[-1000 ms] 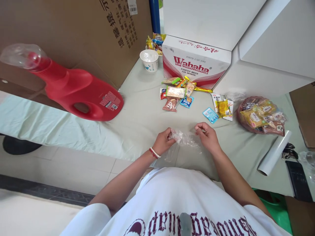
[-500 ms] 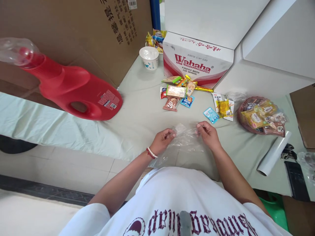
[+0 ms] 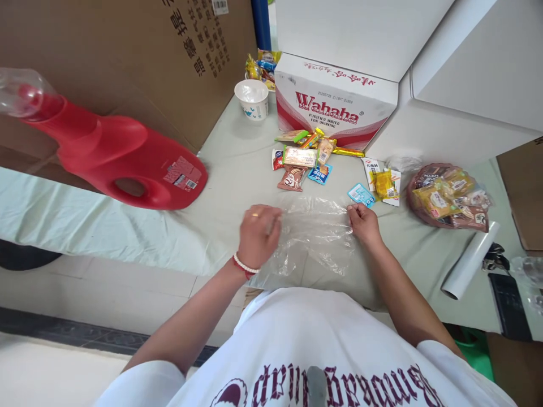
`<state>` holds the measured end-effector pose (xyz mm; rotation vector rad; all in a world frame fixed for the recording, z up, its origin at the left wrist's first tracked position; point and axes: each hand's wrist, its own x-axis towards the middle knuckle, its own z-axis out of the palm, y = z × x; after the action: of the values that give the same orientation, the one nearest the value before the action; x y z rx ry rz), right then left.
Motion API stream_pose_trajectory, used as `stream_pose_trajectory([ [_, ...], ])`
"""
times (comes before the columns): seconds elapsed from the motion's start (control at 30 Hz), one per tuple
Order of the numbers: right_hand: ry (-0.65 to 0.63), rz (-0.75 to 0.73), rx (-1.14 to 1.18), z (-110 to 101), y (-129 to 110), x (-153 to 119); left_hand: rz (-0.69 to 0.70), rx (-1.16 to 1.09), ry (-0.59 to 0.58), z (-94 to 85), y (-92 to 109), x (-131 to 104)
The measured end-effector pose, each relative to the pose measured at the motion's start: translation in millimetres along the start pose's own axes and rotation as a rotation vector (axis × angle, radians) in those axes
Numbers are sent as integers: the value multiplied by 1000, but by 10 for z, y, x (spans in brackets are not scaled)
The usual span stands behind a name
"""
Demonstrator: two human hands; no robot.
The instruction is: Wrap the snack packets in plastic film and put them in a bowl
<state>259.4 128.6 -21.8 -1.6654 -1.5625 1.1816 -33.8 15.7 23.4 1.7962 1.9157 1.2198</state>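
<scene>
A clear plastic bag is stretched out flat between my two hands, just above the front of the table. My left hand, with a ring and a beaded bracelet, is closed on the bag's left edge. On the opposite edge, my right hand pinches the film between thumb and fingers. Beyond the bag lies a group of wrapped snacks. A light blue packet is close to my right fingertips, beside a yellow packet.
A red detergent bottle stands at left by a large cardboard box. At the back are a paper cup and a Wahaha carton. To the right sit a snack-filled bowl, a white roll and a black phone.
My hands have moved apart, the left one shifting leftward and turning back-up. The bag, bunched up before, is now spread wide between them.
</scene>
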Motion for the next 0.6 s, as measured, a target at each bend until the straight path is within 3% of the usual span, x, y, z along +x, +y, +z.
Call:
stream_pose_trajectory([
  [0.1,24,-68,-63,-98,-39,141,208,150,-410,179,43,29],
  [0.2,108,-94,-83,-264,-79,243,200,330,-604,392,-110,-16],
  [0.33,12,-84,-70,-424,-6,74,229,434,-658,476,-282,-139],
  [0.47,-129,-32,-139,-499,293,-310,240,435,-676,422,-306,-223],
  [0.53,-124,51,-133,-612,427,-415,249,425,-702,394,-326,-234],
  [0.6,-40,55,-225,-760,434,-407,260,410,-735,371,-355,-228],
])
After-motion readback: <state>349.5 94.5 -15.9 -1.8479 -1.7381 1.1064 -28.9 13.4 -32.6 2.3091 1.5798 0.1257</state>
